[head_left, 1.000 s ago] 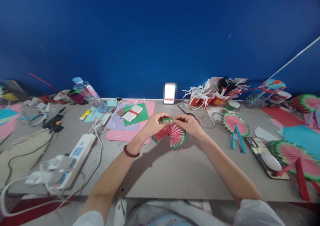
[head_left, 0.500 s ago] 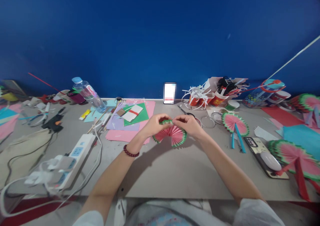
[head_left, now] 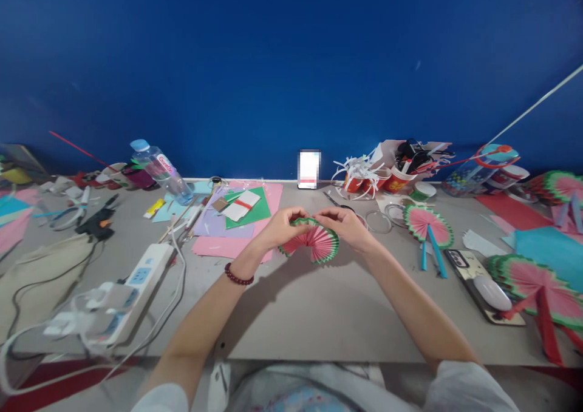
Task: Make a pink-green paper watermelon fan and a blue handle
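Observation:
Between my two hands is a pleated paper fan (head_left: 322,244), pink with a green zigzag edge, its folds spread into an arc. My left hand (head_left: 285,224) grips its upper left part, fingers closed on the paper. Pinching the upper right edge is my right hand (head_left: 342,222). The fan is held above the grey table (head_left: 310,315), and its lower folds hang toward me. Some fingertips are hidden behind the paper. Just beyond my right hand lie scissors (head_left: 339,204), partly covered by it.
Finished-looking paper fans (head_left: 429,227) lie to the right, near a phone with a white mouse (head_left: 492,293) on it. A power strip (head_left: 142,284) with cables sits at left. Coloured paper sheets (head_left: 248,212), a plastic bottle (head_left: 161,170) and cups (head_left: 401,178) stand farther back.
The fan's lower right folds have lifted slightly, and more of its green edge shows between my hands. Both hands keep their hold in nearly the same place.

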A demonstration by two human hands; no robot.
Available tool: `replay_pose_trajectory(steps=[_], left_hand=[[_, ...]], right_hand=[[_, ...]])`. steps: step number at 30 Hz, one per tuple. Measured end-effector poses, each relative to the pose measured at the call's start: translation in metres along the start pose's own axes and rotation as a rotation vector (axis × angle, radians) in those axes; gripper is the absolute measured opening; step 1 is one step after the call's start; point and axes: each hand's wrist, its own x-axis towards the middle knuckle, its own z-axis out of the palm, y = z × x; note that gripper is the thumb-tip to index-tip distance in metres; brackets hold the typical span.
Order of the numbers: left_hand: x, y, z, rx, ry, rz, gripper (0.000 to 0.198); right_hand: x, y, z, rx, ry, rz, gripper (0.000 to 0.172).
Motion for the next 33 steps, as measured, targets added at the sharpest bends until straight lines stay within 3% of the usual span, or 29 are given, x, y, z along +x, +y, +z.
replay_pose_trajectory(steps=[6, 15, 26, 29, 33], left_hand=[[-0.001, 0.005, -0.003, -0.016, -0.013, 0.005, 0.026], [0.001, 0.001, -0.006, -0.057, -0.037, 0.019, 0.024], [0.004, -0.006, -0.004, -0.122, -0.026, -0.004, 0.026], [0.008, -0.017, -0.003, -0.183, -0.011, -0.062, 0.030], [0.015, -0.041, -0.004, -0.247, 0.017, -0.170, 0.039]], right_hand=[[-0.003, -0.006, -0.006, -0.017, -0.088, -0.004, 0.029], [0.000, -0.002, -0.010, -0.074, -0.012, -0.045, 0.023], [0.004, 0.002, -0.009, -0.052, 0.003, -0.049, 0.030], [0.010, 0.008, -0.020, -0.180, 0.023, -0.089, 0.031], [0.019, 0.022, -0.050, -0.716, 0.075, -0.113, 0.024]])
